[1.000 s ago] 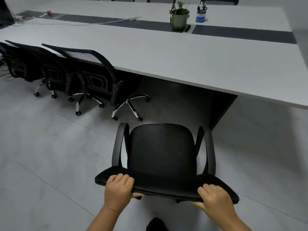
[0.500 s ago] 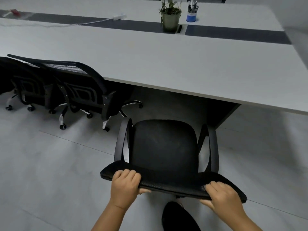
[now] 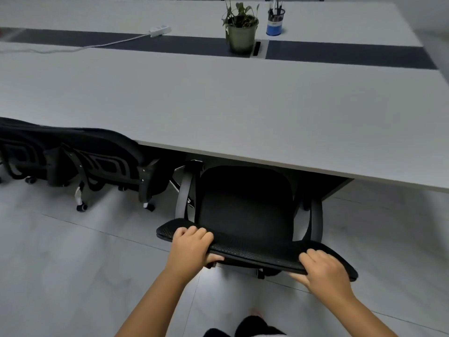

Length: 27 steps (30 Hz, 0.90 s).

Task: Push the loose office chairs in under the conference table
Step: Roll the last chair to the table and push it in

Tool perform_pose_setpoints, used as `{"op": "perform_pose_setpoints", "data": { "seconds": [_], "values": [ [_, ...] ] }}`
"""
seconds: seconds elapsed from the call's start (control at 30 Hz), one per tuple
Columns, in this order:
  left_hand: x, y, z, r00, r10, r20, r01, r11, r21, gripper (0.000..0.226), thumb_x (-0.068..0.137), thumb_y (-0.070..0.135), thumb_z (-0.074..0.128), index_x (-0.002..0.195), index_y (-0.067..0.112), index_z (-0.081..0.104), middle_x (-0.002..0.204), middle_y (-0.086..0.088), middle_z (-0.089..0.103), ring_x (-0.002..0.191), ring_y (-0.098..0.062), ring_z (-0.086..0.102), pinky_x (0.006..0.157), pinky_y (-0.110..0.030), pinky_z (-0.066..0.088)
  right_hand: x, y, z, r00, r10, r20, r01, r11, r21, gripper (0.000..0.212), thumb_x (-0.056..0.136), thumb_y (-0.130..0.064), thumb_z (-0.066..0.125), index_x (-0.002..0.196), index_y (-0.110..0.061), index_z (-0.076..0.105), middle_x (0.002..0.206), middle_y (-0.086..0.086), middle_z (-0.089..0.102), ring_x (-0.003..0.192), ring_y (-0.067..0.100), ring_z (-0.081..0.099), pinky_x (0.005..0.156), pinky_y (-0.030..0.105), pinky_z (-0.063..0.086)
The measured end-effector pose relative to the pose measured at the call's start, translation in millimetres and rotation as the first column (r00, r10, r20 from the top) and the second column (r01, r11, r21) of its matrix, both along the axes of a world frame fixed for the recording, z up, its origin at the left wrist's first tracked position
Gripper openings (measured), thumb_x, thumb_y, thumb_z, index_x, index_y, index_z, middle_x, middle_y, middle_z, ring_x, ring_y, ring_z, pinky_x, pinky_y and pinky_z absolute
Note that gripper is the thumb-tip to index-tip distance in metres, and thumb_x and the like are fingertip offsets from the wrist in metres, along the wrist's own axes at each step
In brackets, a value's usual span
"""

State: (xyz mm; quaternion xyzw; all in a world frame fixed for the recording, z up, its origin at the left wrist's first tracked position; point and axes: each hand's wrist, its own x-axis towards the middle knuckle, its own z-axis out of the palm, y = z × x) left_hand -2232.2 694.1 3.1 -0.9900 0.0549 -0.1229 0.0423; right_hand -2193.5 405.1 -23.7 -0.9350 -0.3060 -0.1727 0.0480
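Note:
A black mesh office chair [image 3: 245,207] stands in front of me with its backrest top edge toward me. My left hand [image 3: 192,246] grips the left end of that edge and my right hand [image 3: 323,271] grips the right end. The front of the seat and the armrest tips sit just under the near edge of the long grey conference table [image 3: 218,113]. The chair's base and wheels are mostly hidden.
Two more black chairs [image 3: 102,161] sit tucked under the table to the left, wheels showing. On the table stand a potted plant [image 3: 240,27], a blue pen cup [image 3: 275,20] and a white power strip [image 3: 159,30]. A dark table leg panel [image 3: 335,188] is right of the chair.
The chair has rolled forward with both hands on it, from open floor to its seat reaching under the table edge. I have stepped closer to the table.

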Motion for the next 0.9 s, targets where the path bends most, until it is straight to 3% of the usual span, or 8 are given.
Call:
{"op": "perform_pose_setpoints", "data": {
  "seconds": [0.13, 0.27, 0.47, 0.53, 0.63, 0.73, 0.83, 0.9],
  "values": [
    [44.9, 7.3, 2.6, 0.999, -0.031, 0.017, 0.030, 0.999, 0.023, 0.053, 0.060, 0.067, 0.028, 0.050, 0.023, 0.056, 0.047, 0.009, 0.052, 0.045, -0.012, 0.052, 0.059, -0.025, 0.020, 31.3, 8.6, 0.9, 0.999, -0.046, 0.015, 0.045, 0.997, 0.058, 0.067, 0.087, -0.060, 0.022, 0.048, -0.013, 0.049, 0.043, -0.001, 0.042, 0.037, 0.014, 0.041, 0.054, 0.027, 0.025],
    [82.7, 5.8, 0.6, 0.995, -0.090, 0.040, 0.090, 0.996, 0.018, 0.054, 0.061, 0.067, 0.028, 0.049, 0.021, 0.054, 0.045, 0.007, 0.050, 0.044, -0.014, 0.050, 0.058, -0.026, 0.019, 59.7, 8.8, 1.1, 0.992, -0.124, 0.014, 0.123, 0.991, 0.062, 0.069, 0.087, -0.061, 0.018, 0.048, -0.011, 0.046, 0.043, 0.001, 0.040, 0.037, 0.016, 0.039, 0.053, 0.027, 0.021],
    [135.5, -0.8, -6.3, 0.981, -0.175, 0.077, 0.174, 0.985, 0.017, 0.051, 0.057, 0.069, 0.045, 0.050, 0.019, 0.054, 0.046, 0.006, 0.050, 0.044, -0.015, 0.049, 0.059, -0.024, 0.023, 96.8, 1.3, -0.5, 0.976, -0.213, -0.034, 0.214, 0.976, 0.033, 0.055, 0.070, -0.059, 0.050, 0.048, -0.008, 0.045, 0.044, 0.004, 0.040, 0.038, 0.019, 0.040, 0.046, 0.021, 0.021],
    [150.5, -5.6, -6.9, 0.979, -0.180, 0.095, 0.179, 0.984, 0.013, 0.053, 0.062, 0.069, 0.039, 0.050, 0.019, 0.054, 0.048, 0.005, 0.050, 0.045, -0.015, 0.049, 0.059, -0.025, 0.024, 110.3, -2.7, 0.4, 0.973, -0.231, -0.019, 0.232, 0.972, 0.026, 0.055, 0.062, -0.060, 0.056, 0.048, -0.008, 0.045, 0.044, 0.004, 0.041, 0.038, 0.020, 0.040, 0.043, 0.022, 0.024],
    [173.7, -15.0, -9.4, 0.975, -0.186, 0.121, 0.191, 0.981, -0.025, 0.053, 0.066, 0.065, 0.031, 0.052, 0.019, 0.054, 0.050, 0.004, 0.051, 0.045, -0.016, 0.050, 0.058, -0.027, 0.019, 136.7, -10.5, 7.6, 0.970, -0.242, -0.029, 0.242, 0.970, -0.011, 0.048, 0.046, -0.042, 0.079, 0.048, -0.007, 0.047, 0.044, 0.005, 0.043, 0.037, 0.021, 0.042, 0.038, 0.023, 0.027],
    [201.7, -29.4, -7.3, 0.977, -0.186, 0.100, 0.190, 0.981, -0.028, 0.053, 0.066, 0.065, 0.030, 0.052, 0.020, 0.054, 0.050, 0.005, 0.052, 0.045, -0.015, 0.049, 0.059, -0.025, 0.027, 165.2, -22.8, 11.7, 0.963, -0.261, -0.075, 0.258, 0.965, -0.037, 0.052, 0.033, -0.031, 0.089, 0.048, -0.006, 0.047, 0.044, 0.006, 0.043, 0.036, 0.020, 0.041, 0.040, 0.024, 0.021],
    [226.3, -35.3, -9.0, 0.973, -0.193, 0.127, 0.201, 0.978, -0.053, 0.049, 0.070, 0.064, 0.032, 0.060, 0.019, 0.050, 0.052, 0.004, 0.053, 0.046, -0.016, 0.049, 0.058, -0.025, 0.028, 193.9, -30.4, 12.4, 0.965, -0.248, -0.084, 0.247, 0.969, -0.025, 0.048, 0.042, -0.033, 0.086, 0.051, -0.007, 0.047, 0.046, 0.006, 0.045, 0.038, 0.021, 0.042, 0.039, 0.024, 0.022],
    [232.4, -38.2, -16.0, 0.956, -0.212, 0.204, 0.230, 0.971, -0.065, 0.046, 0.081, 0.062, 0.031, 0.067, 0.019, 0.039, 0.052, 0.002, 0.054, 0.048, -0.017, 0.047, 0.058, -0.026, 0.023, 208.2, -37.3, 11.1, 0.977, -0.212, -0.036, 0.212, 0.977, -0.001, 0.043, 0.059, -0.044, 0.072, 0.057, -0.010, 0.046, 0.047, 0.006, 0.046, 0.039, 0.022, 0.043, 0.038, 0.024, 0.027]
  ]
}}
